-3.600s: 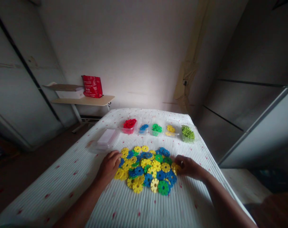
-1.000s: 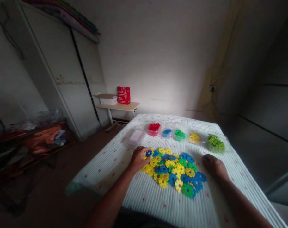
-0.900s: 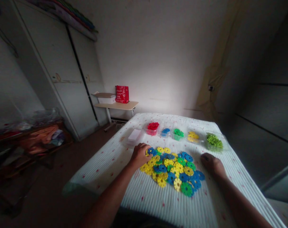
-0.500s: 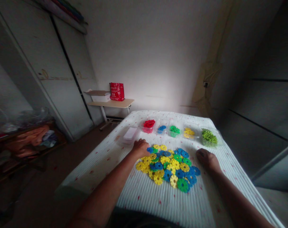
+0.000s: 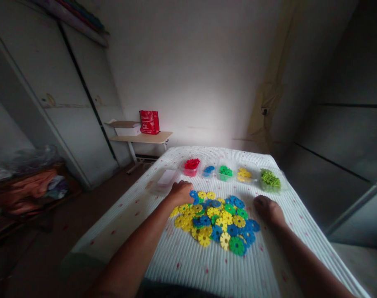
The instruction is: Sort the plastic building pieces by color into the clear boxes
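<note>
My left hand [image 5: 182,193] is at the far left edge of a loose pile of notched plastic snowflake discs [image 5: 227,218], in yellow, blue and green. Its fingers are curled together, with a blue snowflake disc [image 5: 193,195] at the fingertips. To the right of the pile, my right hand [image 5: 270,209] rests low over the cloth, fingers bent inward. Whatever may be inside those fingers is hidden. Behind the pile stand clear tubs holding red pieces [image 5: 192,164], blue discs [image 5: 209,170], green discs [image 5: 226,171], yellow discs [image 5: 244,174] and light green pieces [image 5: 270,178].
A clear tub with a white block-like item [image 5: 167,177] stands beyond my left hand. The table has a white ribbed, spotted cloth [image 5: 207,271]. Against the wall, a small side table [image 5: 145,138] bears a red bag [image 5: 150,122] and a white box [image 5: 128,130].
The whole view has shifted slightly, so things appear a little further left and lower. My left hand has moved slightly, and its fingers are closer around the blue disc. My right hand stays beside the pile.
</note>
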Action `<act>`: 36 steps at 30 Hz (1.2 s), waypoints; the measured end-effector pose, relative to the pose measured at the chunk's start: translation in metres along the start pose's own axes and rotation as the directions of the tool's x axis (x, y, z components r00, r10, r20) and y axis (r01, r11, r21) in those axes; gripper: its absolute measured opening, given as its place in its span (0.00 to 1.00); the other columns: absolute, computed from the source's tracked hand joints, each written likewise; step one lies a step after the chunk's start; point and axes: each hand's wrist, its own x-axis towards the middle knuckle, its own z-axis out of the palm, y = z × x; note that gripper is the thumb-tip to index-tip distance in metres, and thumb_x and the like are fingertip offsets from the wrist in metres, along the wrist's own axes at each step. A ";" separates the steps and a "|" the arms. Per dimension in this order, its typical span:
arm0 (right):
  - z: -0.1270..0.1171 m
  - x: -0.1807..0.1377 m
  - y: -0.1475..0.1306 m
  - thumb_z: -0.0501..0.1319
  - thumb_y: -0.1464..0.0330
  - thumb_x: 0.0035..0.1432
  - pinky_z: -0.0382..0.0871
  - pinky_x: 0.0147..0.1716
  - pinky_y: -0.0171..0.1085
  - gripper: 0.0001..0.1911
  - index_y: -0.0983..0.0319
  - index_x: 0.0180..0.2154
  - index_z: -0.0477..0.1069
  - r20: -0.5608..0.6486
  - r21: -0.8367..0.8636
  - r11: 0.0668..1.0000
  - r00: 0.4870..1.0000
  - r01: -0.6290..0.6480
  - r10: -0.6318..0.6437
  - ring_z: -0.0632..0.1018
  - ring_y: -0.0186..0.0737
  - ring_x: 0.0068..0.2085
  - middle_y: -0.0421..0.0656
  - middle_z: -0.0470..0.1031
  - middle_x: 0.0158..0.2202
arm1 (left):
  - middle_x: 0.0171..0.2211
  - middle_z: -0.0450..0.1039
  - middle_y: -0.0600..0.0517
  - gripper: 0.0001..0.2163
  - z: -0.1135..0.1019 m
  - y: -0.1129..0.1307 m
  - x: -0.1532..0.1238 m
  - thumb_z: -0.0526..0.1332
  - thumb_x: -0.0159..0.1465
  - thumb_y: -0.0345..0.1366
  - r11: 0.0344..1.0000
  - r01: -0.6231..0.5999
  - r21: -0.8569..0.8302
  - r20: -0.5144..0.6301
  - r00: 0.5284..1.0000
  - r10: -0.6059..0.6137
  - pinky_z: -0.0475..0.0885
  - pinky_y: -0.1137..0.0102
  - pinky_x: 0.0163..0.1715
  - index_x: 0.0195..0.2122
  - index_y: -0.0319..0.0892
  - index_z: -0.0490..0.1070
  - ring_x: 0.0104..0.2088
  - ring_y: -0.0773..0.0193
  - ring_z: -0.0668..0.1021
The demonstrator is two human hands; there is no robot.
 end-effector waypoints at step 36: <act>0.002 0.000 0.001 0.52 0.65 0.54 0.61 0.29 0.31 0.12 0.59 0.29 0.73 -0.030 0.021 1.000 1.000 0.007 -0.007 0.74 0.37 0.31 0.43 0.78 0.32 | 0.31 0.78 0.57 0.12 0.030 -0.007 0.007 0.63 0.48 0.35 0.979 0.019 -0.203 0.022 1.000 -0.014 0.66 0.75 0.33 0.35 0.47 0.76 0.36 0.63 0.77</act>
